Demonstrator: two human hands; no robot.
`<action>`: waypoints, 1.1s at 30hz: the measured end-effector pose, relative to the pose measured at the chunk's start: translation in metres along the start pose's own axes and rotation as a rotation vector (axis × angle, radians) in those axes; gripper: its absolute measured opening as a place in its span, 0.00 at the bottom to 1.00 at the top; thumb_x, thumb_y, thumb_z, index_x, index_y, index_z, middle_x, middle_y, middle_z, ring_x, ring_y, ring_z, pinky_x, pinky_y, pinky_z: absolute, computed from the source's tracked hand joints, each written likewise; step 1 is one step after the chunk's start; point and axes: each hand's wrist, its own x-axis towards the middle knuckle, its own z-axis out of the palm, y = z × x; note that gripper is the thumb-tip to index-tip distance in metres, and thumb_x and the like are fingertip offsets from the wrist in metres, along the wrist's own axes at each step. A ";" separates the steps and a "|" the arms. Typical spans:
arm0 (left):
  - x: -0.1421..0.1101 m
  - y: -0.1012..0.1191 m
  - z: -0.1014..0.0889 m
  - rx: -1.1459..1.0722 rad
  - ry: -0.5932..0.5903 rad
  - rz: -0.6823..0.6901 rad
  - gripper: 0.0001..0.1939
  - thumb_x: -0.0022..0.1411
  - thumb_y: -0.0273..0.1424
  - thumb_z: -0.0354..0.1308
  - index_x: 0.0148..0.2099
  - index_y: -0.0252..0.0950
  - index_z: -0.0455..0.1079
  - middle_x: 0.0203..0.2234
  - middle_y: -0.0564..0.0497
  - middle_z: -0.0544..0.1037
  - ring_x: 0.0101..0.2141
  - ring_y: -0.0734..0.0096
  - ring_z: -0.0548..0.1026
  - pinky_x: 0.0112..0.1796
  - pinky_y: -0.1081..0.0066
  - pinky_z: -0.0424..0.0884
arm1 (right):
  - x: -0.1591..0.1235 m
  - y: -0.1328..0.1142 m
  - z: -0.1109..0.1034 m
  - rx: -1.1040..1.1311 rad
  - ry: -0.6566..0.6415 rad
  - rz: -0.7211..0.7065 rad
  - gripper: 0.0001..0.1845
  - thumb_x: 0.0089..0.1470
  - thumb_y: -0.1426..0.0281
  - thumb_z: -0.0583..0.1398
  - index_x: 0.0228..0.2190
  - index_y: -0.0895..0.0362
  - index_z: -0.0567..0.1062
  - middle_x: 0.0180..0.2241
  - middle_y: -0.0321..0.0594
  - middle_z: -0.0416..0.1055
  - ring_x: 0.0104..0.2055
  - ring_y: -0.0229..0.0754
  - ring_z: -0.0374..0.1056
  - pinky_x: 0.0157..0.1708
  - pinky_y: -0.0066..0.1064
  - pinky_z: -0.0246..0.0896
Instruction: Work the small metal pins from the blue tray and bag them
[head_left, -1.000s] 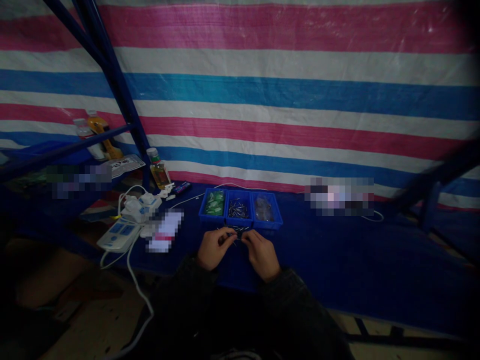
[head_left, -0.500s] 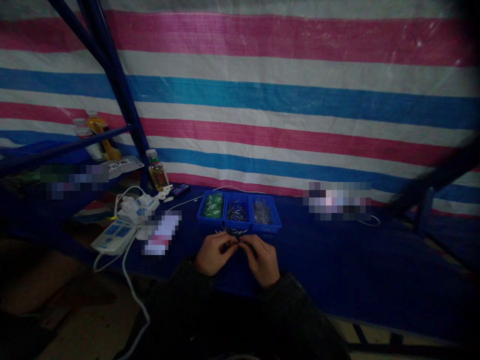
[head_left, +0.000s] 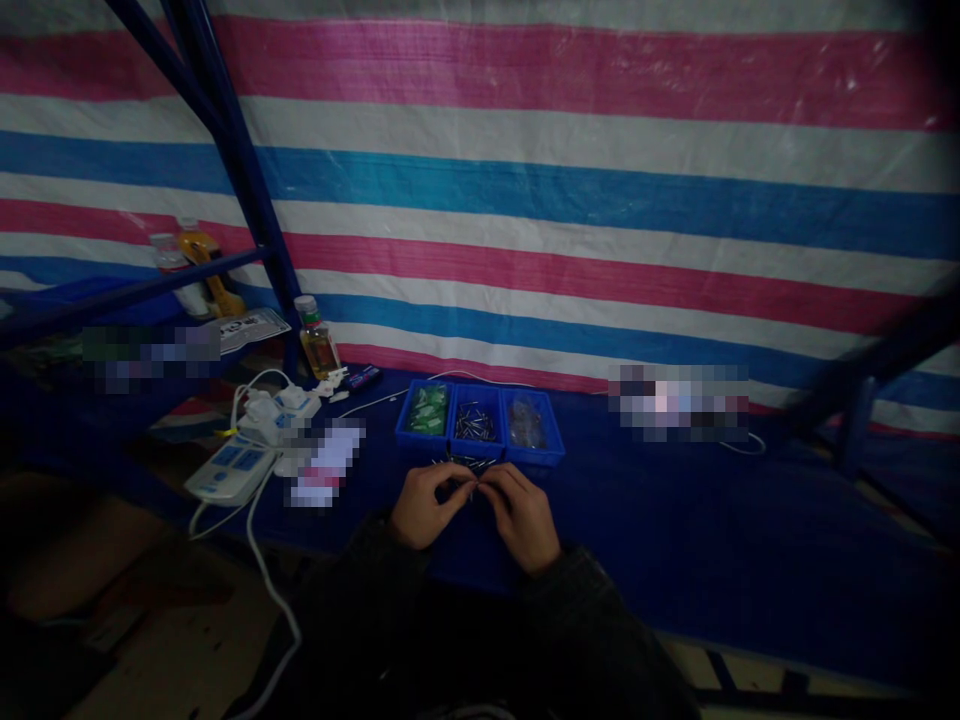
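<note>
My left hand and my right hand meet fingertip to fingertip over the blue table. Both are closed in a pinch, and whatever lies between the fingertips is too small and dark to name. Just beyond them is a small pile of dark metal pins, partly covered by the fingers. Behind the pile stand three blue bins side by side. The left one holds green pieces, the middle one dark, thin metal pins, and the right one clear plastic-looking pieces.
To the left lie a power strip with plugs and white cables, and a blurred-out flat item. A bottle stands by the blue metal post. A striped tarp hangs behind the table. Another blurred item lies at the back right.
The view has shifted very slightly. Both hands stay in nearly the same place, fingertips still together, with only small finger movement.
</note>
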 end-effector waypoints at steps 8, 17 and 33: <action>0.001 -0.001 -0.001 0.042 -0.017 -0.021 0.05 0.66 0.29 0.59 0.40 0.36 0.77 0.32 0.51 0.83 0.33 0.70 0.80 0.33 0.74 0.70 | 0.001 -0.005 -0.002 0.031 -0.025 0.033 0.06 0.65 0.71 0.56 0.39 0.52 0.74 0.38 0.41 0.75 0.40 0.43 0.73 0.42 0.33 0.69; 0.001 -0.003 0.000 0.047 -0.050 -0.031 0.08 0.68 0.32 0.58 0.39 0.36 0.77 0.30 0.52 0.82 0.30 0.72 0.78 0.32 0.74 0.68 | 0.002 -0.006 -0.004 0.059 0.001 0.030 0.08 0.66 0.70 0.56 0.39 0.52 0.75 0.39 0.42 0.75 0.41 0.43 0.74 0.44 0.34 0.69; 0.002 0.000 -0.001 0.060 -0.093 -0.030 0.10 0.68 0.33 0.56 0.38 0.36 0.77 0.30 0.51 0.82 0.30 0.71 0.77 0.33 0.74 0.67 | 0.001 -0.007 -0.006 0.049 -0.024 0.067 0.07 0.67 0.70 0.54 0.38 0.52 0.73 0.37 0.40 0.74 0.38 0.43 0.73 0.40 0.33 0.66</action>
